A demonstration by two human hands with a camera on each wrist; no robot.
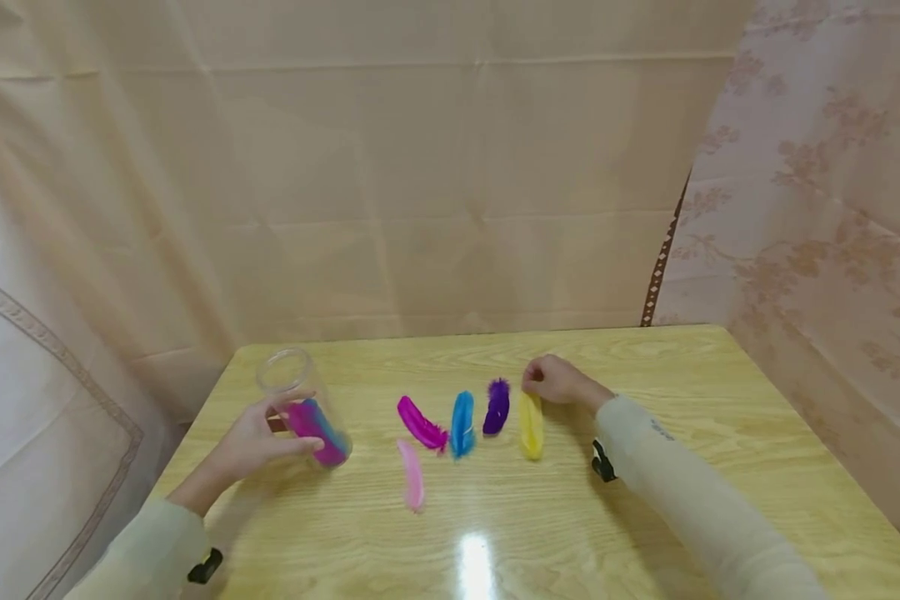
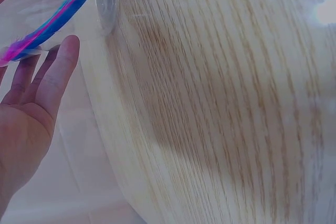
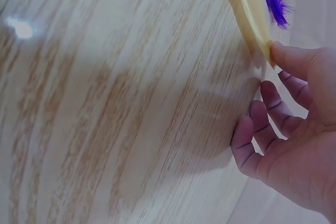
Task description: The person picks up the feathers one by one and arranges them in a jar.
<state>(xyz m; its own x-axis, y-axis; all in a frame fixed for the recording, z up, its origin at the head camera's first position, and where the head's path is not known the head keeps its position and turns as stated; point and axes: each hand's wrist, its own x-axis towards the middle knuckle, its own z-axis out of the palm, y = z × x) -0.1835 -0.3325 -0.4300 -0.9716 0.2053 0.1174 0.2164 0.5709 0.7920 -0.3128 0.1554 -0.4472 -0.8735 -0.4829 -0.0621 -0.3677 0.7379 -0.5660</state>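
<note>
My left hand (image 1: 258, 442) grips a clear plastic jar (image 1: 317, 379) around its side, the jar leaning with its round mouth toward the upper left. Inside lie pink and blue feathers (image 2: 55, 19), seen through the wall in the left wrist view. At the right of the row, my right hand (image 1: 562, 382) pinches the far tip of a yellow feather (image 1: 531, 427) between thumb and forefinger; the other fingers curl loosely near the tabletop in the right wrist view. Just left of it lies a purple feather (image 1: 497, 408).
On the wooden table (image 1: 645, 517) between the hands are a blue feather (image 1: 462, 425), a magenta feather (image 1: 422, 423) and a light pink feather (image 1: 412, 477). Beige curtains (image 1: 450, 183) hang behind the table's back edge, and a flowered curtain (image 1: 832, 208) hangs on the right.
</note>
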